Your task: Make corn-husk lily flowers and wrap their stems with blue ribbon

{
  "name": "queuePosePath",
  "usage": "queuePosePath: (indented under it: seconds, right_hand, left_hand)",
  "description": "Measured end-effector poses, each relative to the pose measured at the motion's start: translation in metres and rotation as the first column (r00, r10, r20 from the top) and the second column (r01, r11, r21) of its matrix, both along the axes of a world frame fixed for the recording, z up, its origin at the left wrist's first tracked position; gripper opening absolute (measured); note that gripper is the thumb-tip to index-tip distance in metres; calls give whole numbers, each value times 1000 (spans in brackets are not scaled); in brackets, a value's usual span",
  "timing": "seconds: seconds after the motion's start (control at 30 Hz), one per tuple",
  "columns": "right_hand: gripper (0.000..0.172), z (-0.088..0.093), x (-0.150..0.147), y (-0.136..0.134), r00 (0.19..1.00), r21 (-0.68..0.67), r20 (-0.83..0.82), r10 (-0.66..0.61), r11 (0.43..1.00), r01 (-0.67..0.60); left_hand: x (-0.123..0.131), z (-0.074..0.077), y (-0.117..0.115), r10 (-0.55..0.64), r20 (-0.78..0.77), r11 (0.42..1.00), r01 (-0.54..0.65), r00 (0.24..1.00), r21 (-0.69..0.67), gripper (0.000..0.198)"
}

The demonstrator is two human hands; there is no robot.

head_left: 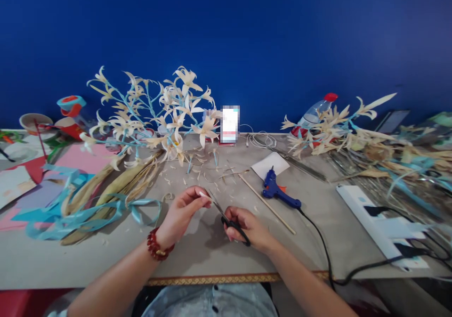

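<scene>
My left hand (181,213) pinches a small pale strip of dried leaf (203,195) between thumb and fingers, above the grey table (197,256). A red bead bracelet circles that wrist. My right hand (249,228) grips black-handled scissors (226,217), whose blades point up-left and meet the strip's end. Pale trimmings lie scattered on the table just beyond both hands.
Cream leaf flowers on blue stems (155,112) stand at the back left, more at the right (328,126). A blue glue gun (277,191) with a black cord, a thin wooden stick (266,205), a white power strip (381,225), blue ribbon (92,213) and a phone (230,125) surround the hands.
</scene>
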State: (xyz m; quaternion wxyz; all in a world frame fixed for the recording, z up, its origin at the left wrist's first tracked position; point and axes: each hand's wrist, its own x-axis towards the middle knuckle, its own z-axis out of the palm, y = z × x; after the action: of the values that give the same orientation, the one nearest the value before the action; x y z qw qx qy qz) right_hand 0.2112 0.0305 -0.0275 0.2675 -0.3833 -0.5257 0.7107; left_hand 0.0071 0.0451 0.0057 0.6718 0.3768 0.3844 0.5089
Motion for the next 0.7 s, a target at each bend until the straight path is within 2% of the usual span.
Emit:
queuePosePath:
  seconds: [0.27, 0.43, 0.7]
  right_hand:
    - [58, 4, 2, 1, 999, 14, -33, 14, 1000, -14]
    - [57, 2, 1, 0, 998, 68, 70, -6, 998, 1]
    - [52, 2, 1, 0, 999, 16, 53, -4, 1000, 4]
  left_hand:
    - [-2, -2, -1, -12, -22, 1000, 12, 1000, -22, 11]
    - [-2, -1, 0, -30, -21, 999, 29, 999, -30, 12]
    - [-5, -2, 1, -91, -36, 995, 90, 995, -44, 10]
